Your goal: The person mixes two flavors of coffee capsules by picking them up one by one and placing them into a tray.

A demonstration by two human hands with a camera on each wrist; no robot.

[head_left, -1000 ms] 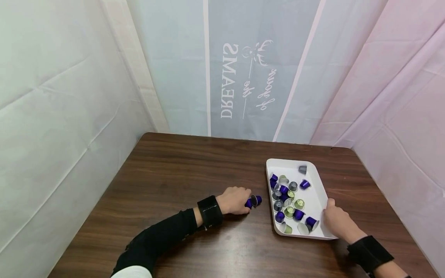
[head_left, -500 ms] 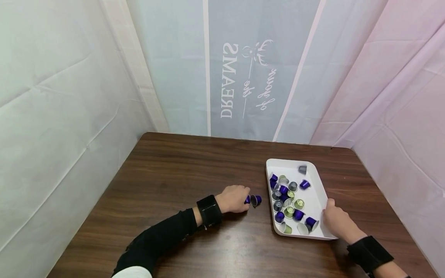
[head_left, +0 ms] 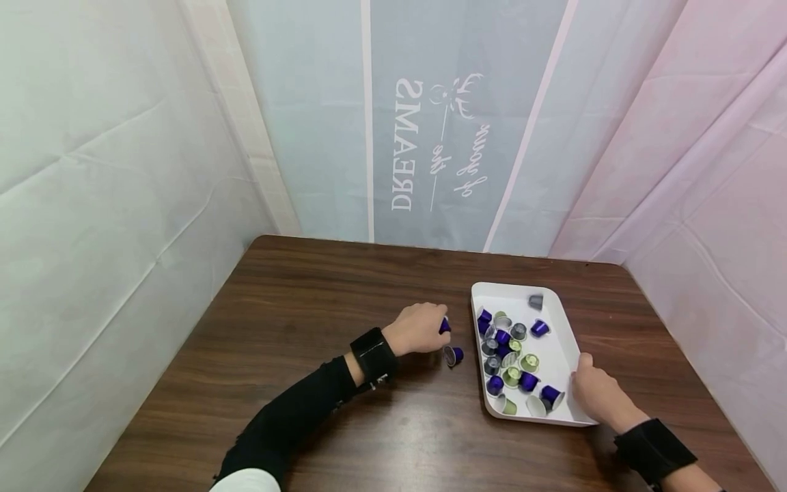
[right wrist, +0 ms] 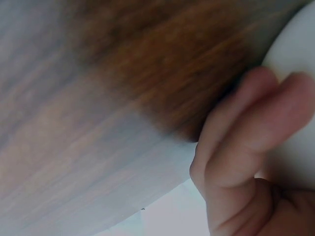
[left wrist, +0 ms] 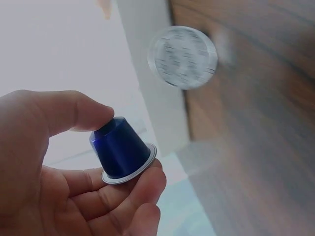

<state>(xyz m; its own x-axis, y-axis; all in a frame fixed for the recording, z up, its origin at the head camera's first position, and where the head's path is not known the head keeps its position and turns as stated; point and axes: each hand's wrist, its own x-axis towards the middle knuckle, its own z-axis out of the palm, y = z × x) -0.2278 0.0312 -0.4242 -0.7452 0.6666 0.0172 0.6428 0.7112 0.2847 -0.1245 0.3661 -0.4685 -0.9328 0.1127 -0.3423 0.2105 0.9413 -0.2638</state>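
Observation:
My left hand (head_left: 419, 328) pinches a dark blue coffee capsule (left wrist: 120, 147) between thumb and fingers, as the left wrist view shows. It is raised over the table, left of the white tray (head_left: 568, 321). Just below that hand in the head view, another blue capsule (head_left: 453, 355) lies on its side on the wood, its foil lid (left wrist: 183, 57) facing left. My right hand (head_left: 599, 391) grips the tray's right side near its front corner. Inside the tray lie several capsules in blue, grey and green (head_left: 529, 362), mostly gathered along the left side.
The dark wooden table (head_left: 320, 287) has rounded far corners. Pale cloth walls (head_left: 123, 171) surround it at the left, back and right, with mirrored lettering (head_left: 406, 143) on the back one. A lone grey capsule (head_left: 535, 301) lies at the tray's far end.
My left hand has picked up one blue capsule from beside the other and moved up and slightly away from me. The right hand and the tray have stayed put.

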